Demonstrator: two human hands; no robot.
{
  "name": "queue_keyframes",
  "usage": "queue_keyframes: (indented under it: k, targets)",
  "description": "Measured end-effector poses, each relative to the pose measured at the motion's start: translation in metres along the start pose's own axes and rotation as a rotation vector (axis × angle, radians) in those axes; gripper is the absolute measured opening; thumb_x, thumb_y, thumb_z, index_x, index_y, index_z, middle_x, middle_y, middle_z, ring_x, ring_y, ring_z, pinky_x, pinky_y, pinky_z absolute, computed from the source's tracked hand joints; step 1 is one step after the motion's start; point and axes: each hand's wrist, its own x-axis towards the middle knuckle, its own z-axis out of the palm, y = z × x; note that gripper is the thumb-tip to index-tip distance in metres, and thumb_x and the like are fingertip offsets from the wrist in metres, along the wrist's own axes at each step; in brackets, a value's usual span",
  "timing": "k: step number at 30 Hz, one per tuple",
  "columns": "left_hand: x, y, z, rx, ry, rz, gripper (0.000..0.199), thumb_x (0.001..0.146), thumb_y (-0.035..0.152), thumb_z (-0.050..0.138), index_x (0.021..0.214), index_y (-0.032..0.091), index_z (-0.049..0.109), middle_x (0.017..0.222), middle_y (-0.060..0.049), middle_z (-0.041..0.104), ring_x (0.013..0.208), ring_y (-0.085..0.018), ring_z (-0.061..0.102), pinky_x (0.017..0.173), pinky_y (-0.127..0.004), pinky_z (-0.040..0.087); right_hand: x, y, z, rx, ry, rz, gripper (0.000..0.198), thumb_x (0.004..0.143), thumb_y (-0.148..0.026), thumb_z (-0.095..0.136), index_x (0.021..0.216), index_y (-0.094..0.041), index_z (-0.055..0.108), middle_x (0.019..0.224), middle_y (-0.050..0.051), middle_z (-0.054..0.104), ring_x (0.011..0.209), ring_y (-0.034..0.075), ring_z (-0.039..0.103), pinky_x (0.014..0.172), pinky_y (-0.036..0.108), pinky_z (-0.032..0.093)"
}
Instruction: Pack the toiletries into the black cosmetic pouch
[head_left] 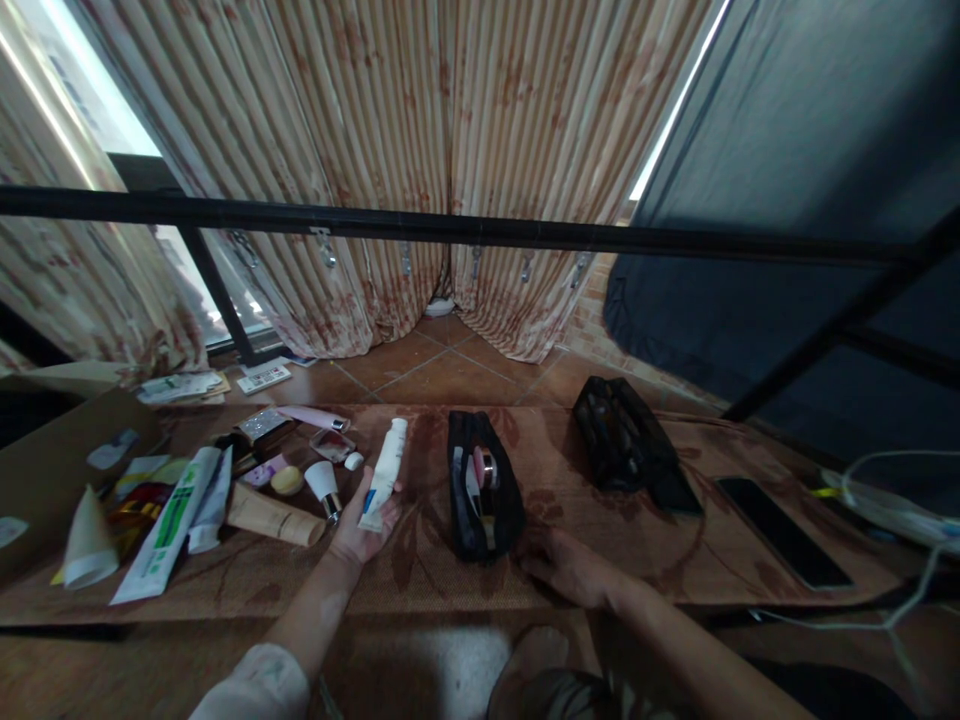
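Observation:
My left hand is closed around a white tube with a blue patch near its lower end, held tilted above the cloth. Right of it stands a black mesh pouch, its top unzipped, with a pink round item and other small things inside. My right hand rests on the cloth at the pouch's lower right side, fingers loosely bent and apart, with nothing visible in them. Nearest my left hand lie a white-topped makeup brush and a beige tube.
Cosmetics crowd the left side, among them a green-and-white tube and a silver glittery case, beside a cardboard box. A second black mesh pouch and a phone lie at right. A dark rail crosses behind.

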Motion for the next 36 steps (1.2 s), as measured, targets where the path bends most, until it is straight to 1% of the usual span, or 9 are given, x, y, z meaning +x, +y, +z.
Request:
queue_keyframes:
  k: [3, 9, 15, 20, 23, 28, 30, 32, 36]
  targets:
    - [0.0, 0.0, 0.002, 0.04, 0.037, 0.033, 0.029, 0.09, 0.038, 0.055, 0.083, 0.011, 0.062, 0.067, -0.003, 0.063, 0.043, -0.005, 0.048, 0.042, -0.017, 0.046, 0.0, -0.002, -0.001, -0.002, -0.001, -0.001, 0.017, 0.081, -0.018, 0.05, 0.088, -0.018, 0.066, 0.089, 0.004, 0.068, 0.083, 0.017, 0.062, 0.075, 0.025, 0.045]
    - [0.004, -0.003, -0.002, 0.08, 0.036, 0.088, 0.014, 0.084, 0.026, 0.064, 0.091, 0.014, 0.061, 0.074, -0.004, 0.068, 0.052, -0.007, 0.058, 0.049, -0.016, 0.049, 0.0, -0.002, -0.001, 0.016, -0.008, -0.033, 0.017, 0.081, -0.017, 0.05, 0.086, -0.018, 0.066, 0.09, 0.004, 0.067, 0.084, 0.018, 0.061, 0.075, 0.025, 0.045]
    - [0.008, -0.008, -0.011, 0.139, -0.003, 0.106, 0.025, 0.068, 0.017, 0.077, 0.088, 0.015, 0.062, 0.066, 0.002, 0.063, 0.055, -0.008, 0.061, 0.053, -0.017, 0.05, 0.001, 0.003, 0.001, 0.009, -0.009, -0.004, 0.016, 0.081, -0.019, 0.051, 0.086, -0.018, 0.065, 0.088, 0.004, 0.068, 0.081, 0.018, 0.062, 0.074, 0.026, 0.045]
    - [0.01, -0.01, -0.014, 0.192, 0.012, 0.058, 0.026, 0.064, 0.014, 0.079, 0.085, 0.013, 0.063, 0.068, 0.0, 0.066, 0.057, -0.01, 0.063, 0.054, -0.019, 0.051, 0.001, 0.004, 0.0, 0.008, -0.012, -0.018, 0.016, 0.081, -0.019, 0.05, 0.087, -0.019, 0.065, 0.09, 0.005, 0.068, 0.083, 0.019, 0.062, 0.075, 0.026, 0.045]
    - [0.011, -0.01, -0.013, 0.193, 0.013, 0.051, 0.027, 0.066, 0.011, 0.076, 0.091, 0.012, 0.065, 0.075, -0.003, 0.069, 0.063, -0.012, 0.066, 0.06, -0.021, 0.054, 0.001, 0.002, 0.0, 0.016, -0.003, -0.031, 0.016, 0.081, -0.019, 0.051, 0.087, -0.019, 0.065, 0.089, 0.004, 0.067, 0.082, 0.018, 0.062, 0.074, 0.026, 0.045]
    - [0.012, -0.011, -0.008, 0.14, -0.023, 0.059, 0.041, 0.069, 0.001, 0.068, 0.108, 0.013, 0.064, 0.099, -0.008, 0.072, 0.088, -0.017, 0.069, 0.083, -0.029, 0.056, 0.001, 0.001, 0.0, 0.023, -0.006, -0.041, 0.015, 0.081, -0.018, 0.05, 0.086, -0.019, 0.065, 0.089, 0.004, 0.067, 0.083, 0.018, 0.062, 0.075, 0.026, 0.045]
    - [0.012, -0.011, -0.008, 0.135, -0.024, 0.054, 0.044, 0.071, 0.001, 0.066, 0.112, 0.014, 0.063, 0.1, -0.008, 0.071, 0.086, -0.016, 0.069, 0.082, -0.029, 0.056, 0.001, 0.001, 0.0, 0.016, -0.006, -0.023, 0.015, 0.081, -0.019, 0.051, 0.086, -0.018, 0.065, 0.088, 0.004, 0.068, 0.082, 0.018, 0.062, 0.075, 0.026, 0.045]
    - [0.012, -0.01, -0.007, 0.128, -0.021, 0.045, 0.042, 0.074, 0.004, 0.065, 0.115, 0.015, 0.061, 0.096, -0.007, 0.071, 0.079, -0.014, 0.068, 0.077, -0.027, 0.056, 0.001, 0.001, 0.0, 0.018, -0.007, -0.018, 0.016, 0.081, -0.018, 0.051, 0.087, -0.018, 0.065, 0.089, 0.004, 0.068, 0.082, 0.018, 0.062, 0.074, 0.026, 0.045]
    - [0.011, -0.006, -0.004, 0.08, -0.016, 0.015, 0.032, 0.087, 0.026, 0.058, 0.117, 0.014, 0.06, 0.087, -0.008, 0.069, 0.068, -0.013, 0.065, 0.068, -0.027, 0.057, 0.001, 0.001, 0.0, 0.026, -0.008, -0.033, 0.016, 0.081, -0.018, 0.05, 0.089, -0.019, 0.064, 0.09, 0.004, 0.067, 0.083, 0.018, 0.062, 0.074, 0.026, 0.045]
